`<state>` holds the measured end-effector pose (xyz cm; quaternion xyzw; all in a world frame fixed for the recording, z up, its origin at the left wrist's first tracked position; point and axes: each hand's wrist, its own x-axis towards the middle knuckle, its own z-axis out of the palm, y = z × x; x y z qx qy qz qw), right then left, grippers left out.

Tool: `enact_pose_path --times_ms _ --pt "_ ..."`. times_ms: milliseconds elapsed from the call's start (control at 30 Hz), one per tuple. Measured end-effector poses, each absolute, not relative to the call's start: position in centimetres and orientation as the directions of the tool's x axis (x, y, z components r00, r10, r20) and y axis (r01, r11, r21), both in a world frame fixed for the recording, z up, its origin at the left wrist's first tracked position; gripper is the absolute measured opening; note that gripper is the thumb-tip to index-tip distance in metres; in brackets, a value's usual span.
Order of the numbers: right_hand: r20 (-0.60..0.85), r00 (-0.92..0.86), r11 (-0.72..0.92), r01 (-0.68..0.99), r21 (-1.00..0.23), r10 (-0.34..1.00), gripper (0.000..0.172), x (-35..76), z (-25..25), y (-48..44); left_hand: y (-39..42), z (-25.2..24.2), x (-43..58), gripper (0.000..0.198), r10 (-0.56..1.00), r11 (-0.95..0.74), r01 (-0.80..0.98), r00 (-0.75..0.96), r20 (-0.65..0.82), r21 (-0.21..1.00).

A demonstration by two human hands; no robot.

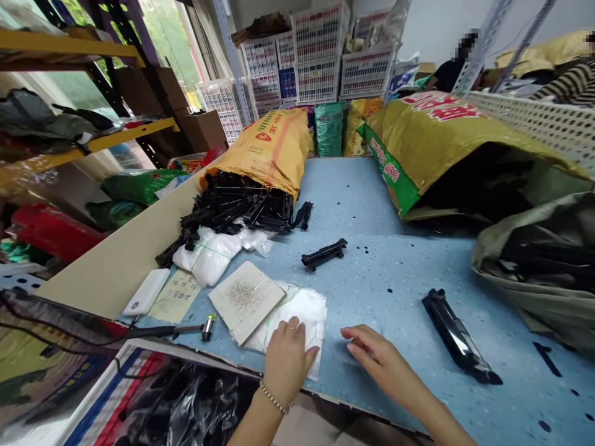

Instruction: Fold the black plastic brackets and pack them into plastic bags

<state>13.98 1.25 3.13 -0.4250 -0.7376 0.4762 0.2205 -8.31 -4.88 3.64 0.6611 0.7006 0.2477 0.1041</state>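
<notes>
A small packing workshop: woven sacks (274, 148) spilling black plastic parts (237, 207), stacked white crates (320, 52), metal shelving (93, 68).

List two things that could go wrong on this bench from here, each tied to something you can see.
1. The left hand presses the white bag, on which the board of small loose bits partly rests; a tug might tip and scatter them.
2. The black parts spill in a loose heap from the yellow sack across the table; a nudge could send some sliding.
</notes>
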Motion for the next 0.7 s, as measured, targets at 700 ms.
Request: enact_pose_path --times_ms 700 --pt "0.042 -0.736 0.736 0.676 0.013 0.675 0.062 30.1 3.3 11.3 -1.9 4.0 -12.7 0.032 0.917 0.366 0.332 -0.287 -0.276 0.870"
